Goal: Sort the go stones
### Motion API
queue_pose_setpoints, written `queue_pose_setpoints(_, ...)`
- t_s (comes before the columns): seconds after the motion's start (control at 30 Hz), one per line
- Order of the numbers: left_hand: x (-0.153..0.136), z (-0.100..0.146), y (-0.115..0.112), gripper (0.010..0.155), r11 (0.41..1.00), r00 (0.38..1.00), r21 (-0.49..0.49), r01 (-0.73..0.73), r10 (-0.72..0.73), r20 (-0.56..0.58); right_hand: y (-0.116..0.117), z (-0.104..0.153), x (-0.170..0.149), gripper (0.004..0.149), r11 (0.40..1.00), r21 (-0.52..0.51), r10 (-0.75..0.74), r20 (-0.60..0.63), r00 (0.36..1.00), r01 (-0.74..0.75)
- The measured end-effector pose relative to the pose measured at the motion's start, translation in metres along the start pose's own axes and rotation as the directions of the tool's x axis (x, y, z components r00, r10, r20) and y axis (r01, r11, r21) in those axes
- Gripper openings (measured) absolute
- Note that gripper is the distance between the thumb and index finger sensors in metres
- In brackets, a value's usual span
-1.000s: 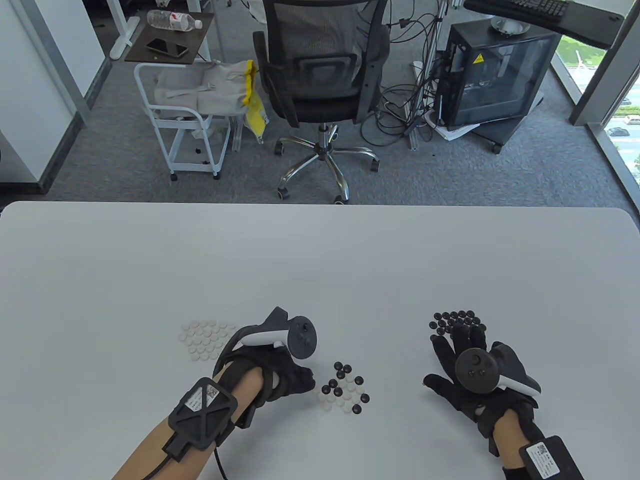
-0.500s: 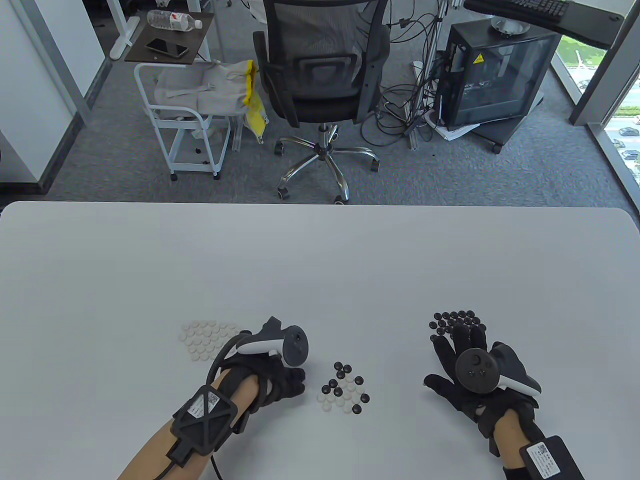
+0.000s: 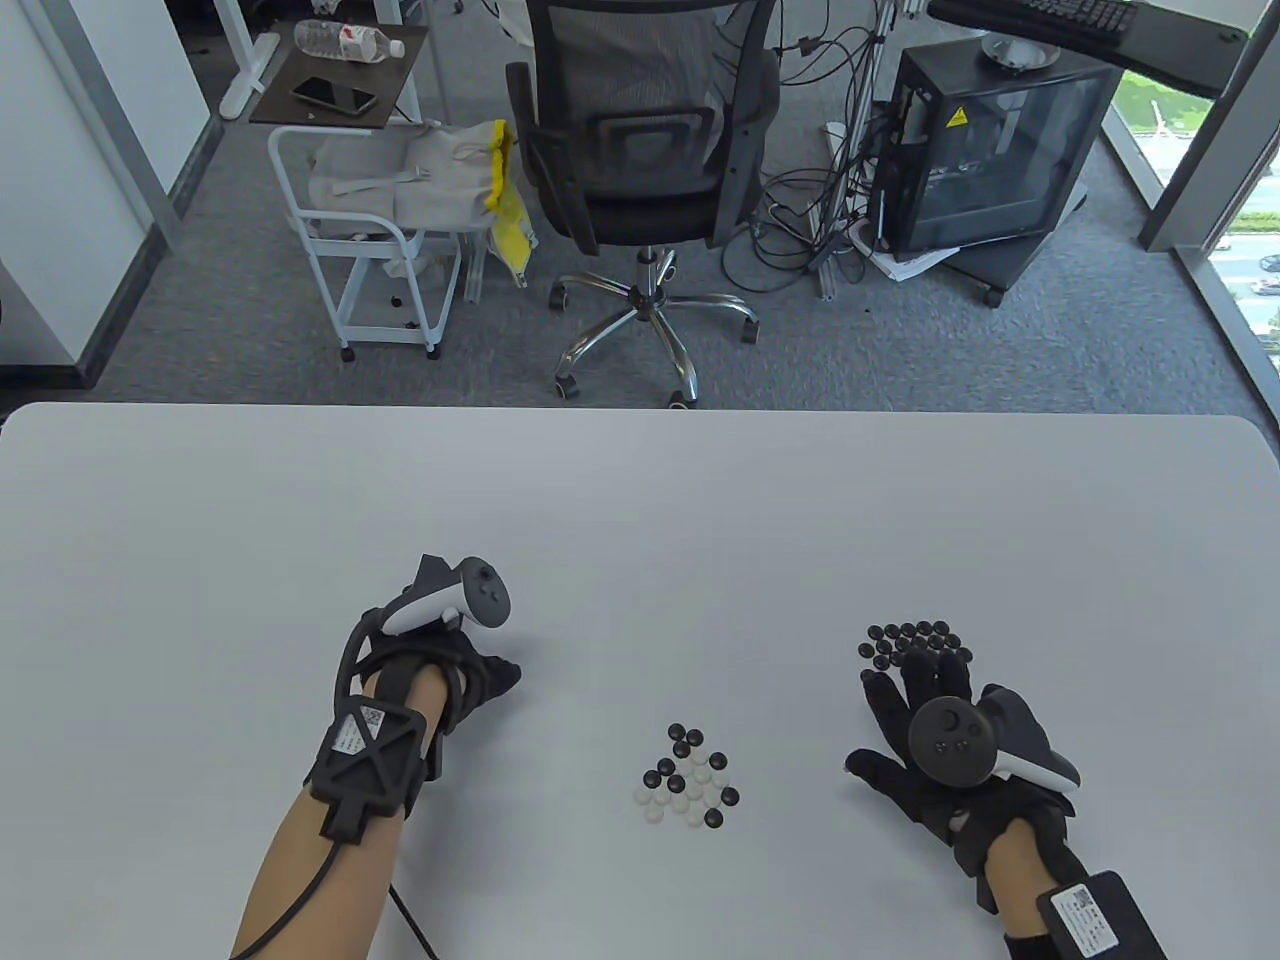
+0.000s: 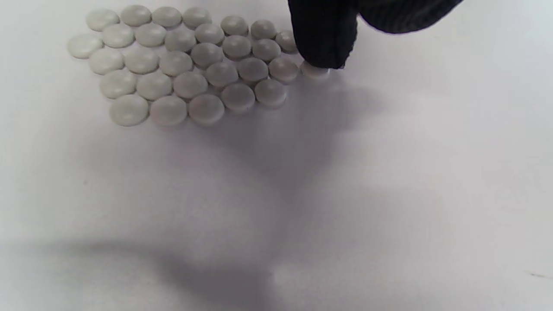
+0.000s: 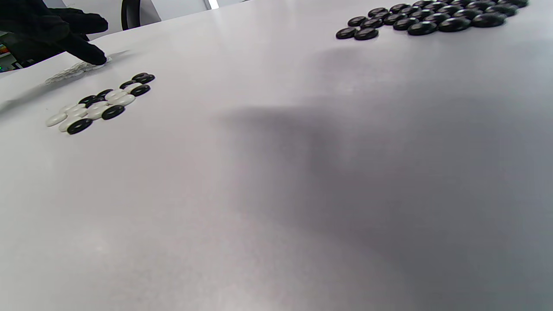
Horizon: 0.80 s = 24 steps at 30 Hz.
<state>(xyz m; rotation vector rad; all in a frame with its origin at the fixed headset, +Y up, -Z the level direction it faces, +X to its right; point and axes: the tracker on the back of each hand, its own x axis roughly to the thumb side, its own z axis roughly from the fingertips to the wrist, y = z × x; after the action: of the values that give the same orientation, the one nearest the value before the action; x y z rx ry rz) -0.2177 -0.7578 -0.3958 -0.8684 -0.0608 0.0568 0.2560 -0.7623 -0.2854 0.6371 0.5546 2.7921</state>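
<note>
- A mixed cluster of black and white stones (image 3: 688,775) lies on the near middle of the white surface (image 3: 640,520), between the two hands; the stones touch one another in a loose patch.
- A sorted patch of white stones (image 4: 190,65) sits to the left of it, packed in close rows. In the table view the left hand (image 3: 440,665) and its tracker (image 3: 455,598) cover this patch completely.
- In the left wrist view a gloved fingertip (image 4: 324,43) presses down on one white stone (image 4: 314,71) at the right edge of that patch, just beside its neighbours. The finger points down onto the stone; whether the other fingers are curled I cannot tell.
- A sorted patch of black stones (image 3: 915,642) lies to the right, well apart from the mixed cluster.
- The right hand (image 3: 935,745) rests flat on the surface with fingers spread and straight, holding nothing; its fingertips reach into the near edge of the black patch and hide part of it.
- Beyond the far edge of the surface stand a black mesh office chair (image 3: 640,150), a white wire trolley (image 3: 375,250) with cloth and a yellow bag, and a dark computer case (image 3: 985,150) with loose cables on the grey carpet.
</note>
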Motion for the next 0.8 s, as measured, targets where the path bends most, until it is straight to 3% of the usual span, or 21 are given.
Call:
queue_pose_setpoints(0.23,0.004,0.009,0.005,0.067,0.999,0.998,0.032,-0.026,0.024,0.058,0.0,0.0,0.0,0.085,1.0,0.004,0.001,-0.002,1.0,-0.001)
queue_pose_setpoints(0.43,0.04,0.036,0.003,0.067,0.997,0.979,0.056,0.054,-0.064,0.195,0.0,0.0,-0.001,0.085,1.0,0.006,-0.001,-0.004,1.0,0.001)
queue_pose_setpoints(0.63,0.086,0.055,-0.019,0.066,0.978,0.926,0.052,0.2,-0.206,0.316,-0.001,0.0,0.0,0.085,1.0,0.005,-0.002,-0.003,1.0,0.002)
queue_pose_setpoints(0.8,0.118,0.052,-0.044,0.065,0.954,0.881,-0.003,0.3,-0.276,0.385,0.0,-0.002,0.002,0.085,1.0,0.008,0.002,0.001,1.0,-0.002)
